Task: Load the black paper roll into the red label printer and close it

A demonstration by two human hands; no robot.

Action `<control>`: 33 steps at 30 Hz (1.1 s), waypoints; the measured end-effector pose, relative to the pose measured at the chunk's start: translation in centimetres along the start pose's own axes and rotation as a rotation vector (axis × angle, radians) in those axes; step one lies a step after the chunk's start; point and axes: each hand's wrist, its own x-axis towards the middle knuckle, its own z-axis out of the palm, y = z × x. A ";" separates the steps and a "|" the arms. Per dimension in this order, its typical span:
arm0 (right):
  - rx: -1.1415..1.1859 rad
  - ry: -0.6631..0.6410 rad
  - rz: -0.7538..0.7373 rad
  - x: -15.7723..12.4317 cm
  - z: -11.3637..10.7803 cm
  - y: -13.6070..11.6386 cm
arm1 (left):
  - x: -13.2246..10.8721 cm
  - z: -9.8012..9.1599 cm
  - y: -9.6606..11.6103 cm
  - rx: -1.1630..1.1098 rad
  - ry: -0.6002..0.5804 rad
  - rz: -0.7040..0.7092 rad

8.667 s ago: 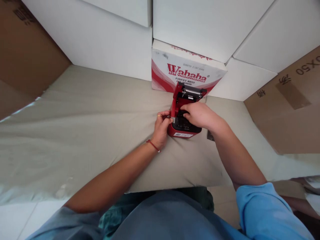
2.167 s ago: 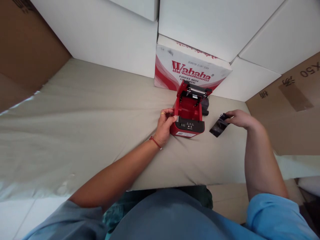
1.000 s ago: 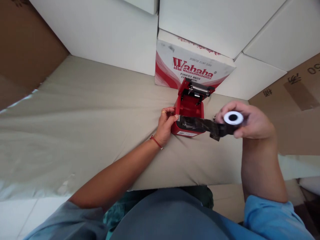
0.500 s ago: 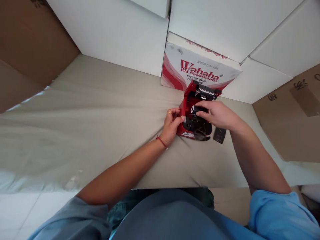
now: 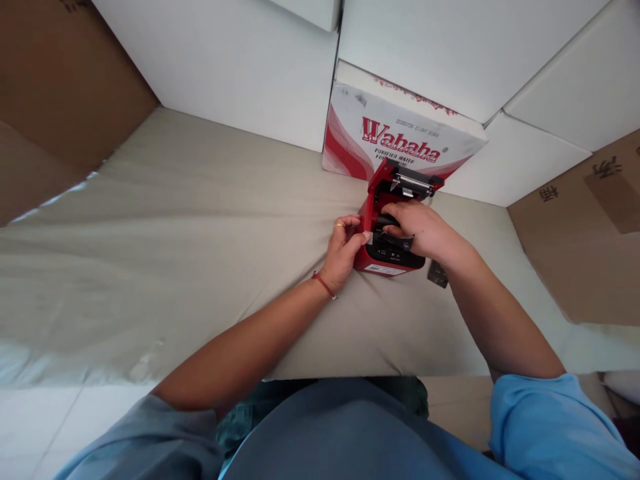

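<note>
A small red printer (image 5: 373,265) with a black front panel stands on the cloth-covered table (image 5: 210,220), its lid (image 5: 407,181) tipped open toward the back. My left hand (image 5: 343,244) grips the printer's left side, fingers curled against it. My right hand (image 5: 419,230) reaches into the open compartment, fingers closed on a black roll (image 5: 386,221) that lies inside it. Most of the roll is hidden under my fingers. A small dark piece (image 5: 437,274) lies on the cloth just right of the printer, beside my right wrist.
A red-and-white Wahaha carton (image 5: 395,137) stands right behind the printer. White boxes (image 5: 240,73) wall the back of the table. Brown cartons stand at the far left (image 5: 60,87) and right (image 5: 585,247). The table's front edge runs just before my lap.
My right hand picked up the black roll from the right of the printer, lifted it, then brought it down into the open compartment. My left hand stayed on the printer's side.
</note>
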 end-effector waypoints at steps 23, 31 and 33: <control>-0.163 0.005 0.212 -0.7 -0.7 -1.8 | 0.2 0.1 0.2 -0.042 0.013 -0.021; -0.151 -0.036 0.307 1.4 -0.2 -2.0 | -0.1 -0.2 0.2 0.044 0.002 0.017; -0.170 -0.024 0.302 1.9 0.0 -1.9 | -0.6 -0.3 0.3 0.176 0.016 0.111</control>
